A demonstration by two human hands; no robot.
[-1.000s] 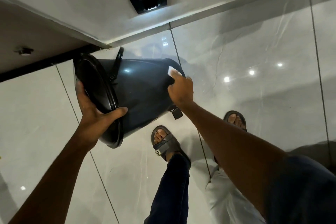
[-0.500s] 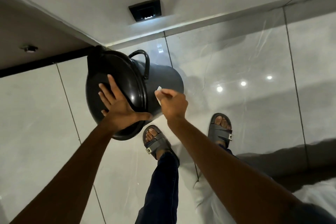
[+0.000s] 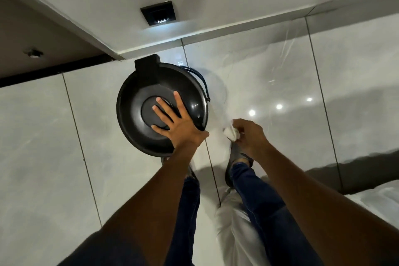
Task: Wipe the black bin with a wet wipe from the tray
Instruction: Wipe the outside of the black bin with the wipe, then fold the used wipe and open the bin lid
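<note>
Head view looks straight down on us: the black bin [image 3: 151, 112] stands upright on the glossy tiled floor [image 3: 43, 157], close to the skirting at the floor's far edge, its lid shut and its wire handle [image 3: 201, 81] folded down on the right side. Our left hand [image 3: 177, 124] lies flat and spread on the lid, fingers open, pressing rather than gripping anything. Our right hand [image 3: 248, 134] hovers just beside the bin's near right rim, apart from it, fingers closed around a crumpled wet wipe [image 3: 230, 132]. Our sandalled feet [image 3: 237, 157] stand right under the hands, near the bin. From here we judge several risks. The tiles shine like a mirror, so the bin could skate away if we lean on the lid while scrubbing its side — the flat palm gives no real hold. The wipe is bunched small, so it may cover little surface and smear rather than clean, or slip from the fingers. Moisture dripping on such a floor could make our footing slick. The loose handle might swing and catch the wipe. The bin's side walls are hidden from us, so we cannot tell how much is clean.
</note>
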